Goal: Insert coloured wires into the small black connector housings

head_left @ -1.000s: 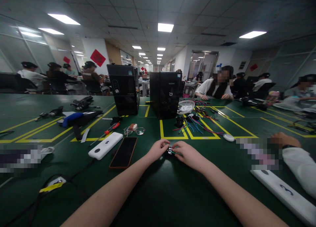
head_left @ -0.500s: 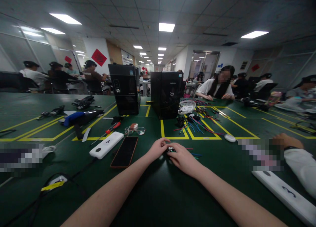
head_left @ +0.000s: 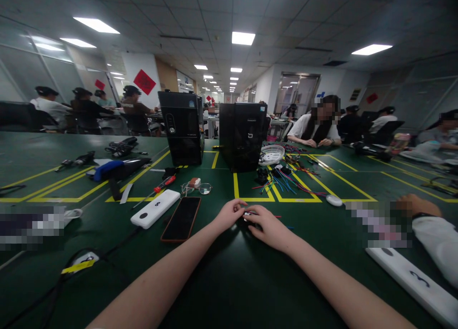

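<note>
My left hand (head_left: 229,215) and my right hand (head_left: 266,226) meet low over the green table (head_left: 229,281). Between their fingertips is a small dark-and-white part (head_left: 246,215), mostly covered by my right fingers. Both hands are closed around it with curled fingers. Red wire (head_left: 278,217) and blue wire (head_left: 289,227) ends stick out past the far side of my right hand; whether they join the part is hidden. Left of my left hand lies a phone (head_left: 181,219) with a dark screen and brown edge.
Two black computer towers (head_left: 182,128) stand ahead. Bundled coloured wires (head_left: 282,181) lie by a white basket (head_left: 272,154). Glasses (head_left: 203,189), a red-handled screwdriver (head_left: 164,183) and a white power strip (head_left: 155,209) lie left. A co-worker's arm (head_left: 434,240) is at right, near another power strip (head_left: 411,276).
My right fingers have shifted slightly over the small part and cover more of it. Fewer wire ends show beside my right hand. The co-worker across the table has lowered their head slightly.
</note>
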{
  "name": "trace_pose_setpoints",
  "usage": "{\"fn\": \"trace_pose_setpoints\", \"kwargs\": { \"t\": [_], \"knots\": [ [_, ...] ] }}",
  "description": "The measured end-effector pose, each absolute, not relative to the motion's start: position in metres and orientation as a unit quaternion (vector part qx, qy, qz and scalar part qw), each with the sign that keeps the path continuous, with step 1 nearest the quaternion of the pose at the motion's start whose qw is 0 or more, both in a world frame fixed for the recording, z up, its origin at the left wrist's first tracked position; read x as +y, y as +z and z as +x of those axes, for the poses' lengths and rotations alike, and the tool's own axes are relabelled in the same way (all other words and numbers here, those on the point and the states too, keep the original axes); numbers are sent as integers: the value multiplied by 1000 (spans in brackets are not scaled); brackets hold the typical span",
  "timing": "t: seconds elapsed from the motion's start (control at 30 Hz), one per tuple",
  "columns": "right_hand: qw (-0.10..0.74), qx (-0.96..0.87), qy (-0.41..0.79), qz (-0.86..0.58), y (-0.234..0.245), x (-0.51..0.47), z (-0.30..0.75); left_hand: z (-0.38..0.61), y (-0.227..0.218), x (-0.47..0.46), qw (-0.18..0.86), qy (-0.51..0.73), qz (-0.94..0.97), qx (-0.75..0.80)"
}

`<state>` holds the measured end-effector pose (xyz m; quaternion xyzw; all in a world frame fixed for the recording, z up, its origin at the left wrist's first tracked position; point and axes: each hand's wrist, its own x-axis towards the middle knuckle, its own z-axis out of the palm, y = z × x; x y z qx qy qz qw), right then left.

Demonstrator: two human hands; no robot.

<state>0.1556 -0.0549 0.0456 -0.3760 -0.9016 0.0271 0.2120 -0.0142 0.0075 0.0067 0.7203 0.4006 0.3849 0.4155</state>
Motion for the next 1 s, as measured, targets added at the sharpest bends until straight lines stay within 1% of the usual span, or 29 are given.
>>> {"fn": "trace_pose_setpoints", "kwargs": {
  "t": [0.17, 0.3, 0.43, 0.57, 0.67, 0.8, 1.0],
  "knots": [
    [197, -902, -16, -384, 38, -50, 159, -16, 3, 10, 405, 389, 726, 397],
    [201, -892, -41, -403, 30, -43, 159, -20, -1, 12, 335, 407, 756, 388],
    [223, -873, -74, -428, 18, -33, 164, -21, -3, 7, 270, 352, 831, 336],
    [243, -859, -82, -444, 9, -26, 167, -19, -6, 3, 217, 346, 836, 366],
    [256, -863, -64, -431, 8, -27, 165, -19, -7, 3, 207, 351, 823, 396],
    [265, -874, -39, -406, 13, -31, 161, -18, -4, 2, 207, 335, 831, 392],
    [289, -855, -50, -427, 19, -34, 162, -17, -6, 1, 216, 359, 823, 383]
  ]
}}
